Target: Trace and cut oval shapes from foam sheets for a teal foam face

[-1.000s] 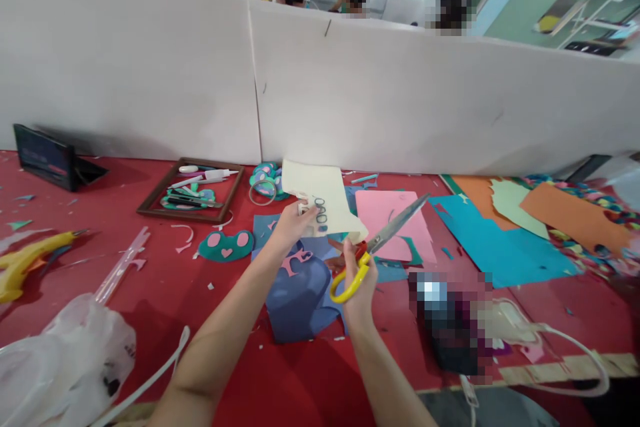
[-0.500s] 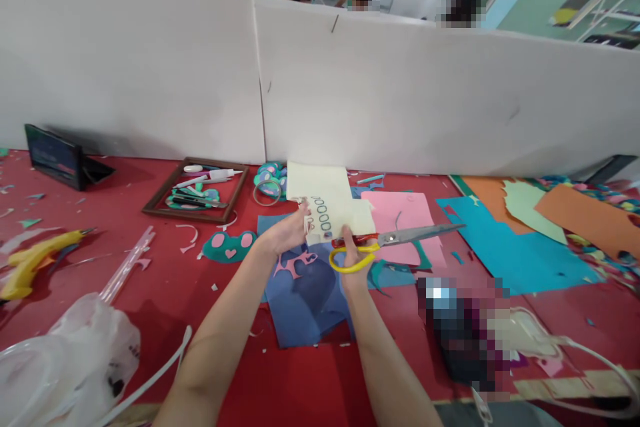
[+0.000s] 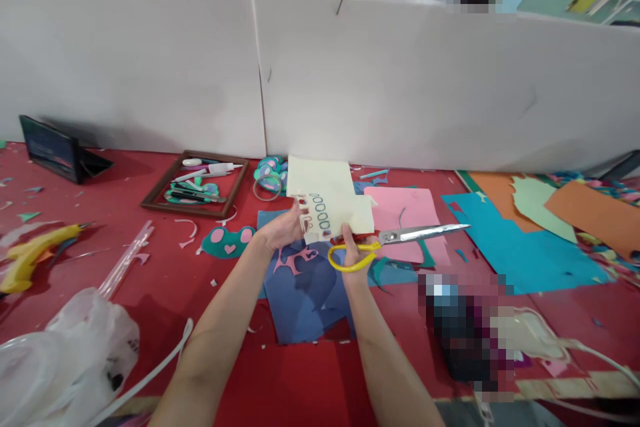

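A cream sheet (image 3: pixel 325 177) with a row of drawn ovals and some cut-out gaps is held between my hands above the table. My left hand (image 3: pixel 284 227) grips its lower left edge, fingers closed. My right hand (image 3: pixel 354 252) pinches the lower right part with the thumb on top, and yellow-handled scissors (image 3: pixel 417 233) hang on that same hand, blades pointing right. Below lies dark blue sheet material (image 3: pixel 305 300) with a pink cut-out scrap (image 3: pixel 295 260) on it. A teal piece with pink ovals and a heart (image 3: pixel 227 242) lies left of my left hand.
A brown frame (image 3: pixel 145 203) holding pens and a cutter, a tape ring (image 3: pixel 267 188) and a yellow glue gun (image 3: pixel 43 253) lie left. Pink (image 3: pixel 403 213), blue (image 3: pixel 515 247) and orange (image 3: pixel 595 217) sheets lie right. A white partition (image 3: pixel 400 80) stands behind; a phone-like device (image 3: pixel 460 333) lies front right.
The view has tilted slightly downward. Both hands keep their hold on the cream sheet, and the scissors stay on my right hand with little movement.
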`<state>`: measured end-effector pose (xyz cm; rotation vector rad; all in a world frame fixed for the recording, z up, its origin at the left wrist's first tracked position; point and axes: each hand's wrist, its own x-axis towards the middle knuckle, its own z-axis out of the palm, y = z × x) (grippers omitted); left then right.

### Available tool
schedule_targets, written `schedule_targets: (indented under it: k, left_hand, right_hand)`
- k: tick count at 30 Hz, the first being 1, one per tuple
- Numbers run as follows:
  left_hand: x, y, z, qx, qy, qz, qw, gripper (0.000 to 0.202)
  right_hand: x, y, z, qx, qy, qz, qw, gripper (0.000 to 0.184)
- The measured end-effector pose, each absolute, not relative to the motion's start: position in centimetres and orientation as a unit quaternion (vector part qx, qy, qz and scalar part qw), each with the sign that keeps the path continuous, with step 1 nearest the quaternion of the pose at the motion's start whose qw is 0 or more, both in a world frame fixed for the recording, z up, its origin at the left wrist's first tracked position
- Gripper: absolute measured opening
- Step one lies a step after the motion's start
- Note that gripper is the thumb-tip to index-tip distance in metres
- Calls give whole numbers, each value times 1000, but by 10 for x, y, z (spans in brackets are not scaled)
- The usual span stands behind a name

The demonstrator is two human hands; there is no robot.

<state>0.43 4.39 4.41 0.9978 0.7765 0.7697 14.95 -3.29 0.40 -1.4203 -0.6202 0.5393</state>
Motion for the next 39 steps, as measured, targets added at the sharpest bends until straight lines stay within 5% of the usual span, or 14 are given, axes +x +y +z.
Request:
schedule_targets:
  k: [16, 31, 39]
  left_hand:
    - [-17, 48, 80, 621, 389, 276, 622, 19]
    - [-20, 52, 77, 590, 383, 284, 652, 22]
    - [-15, 48, 72, 673, 382, 248, 582, 20]
  right_hand:
    - [150, -35, 6, -603, -261, 263, 706, 35]
    - [150, -34, 3, -626, -249, 245, 698, 38]
    - [150, -34, 1, -612, -238, 250, 712, 37]
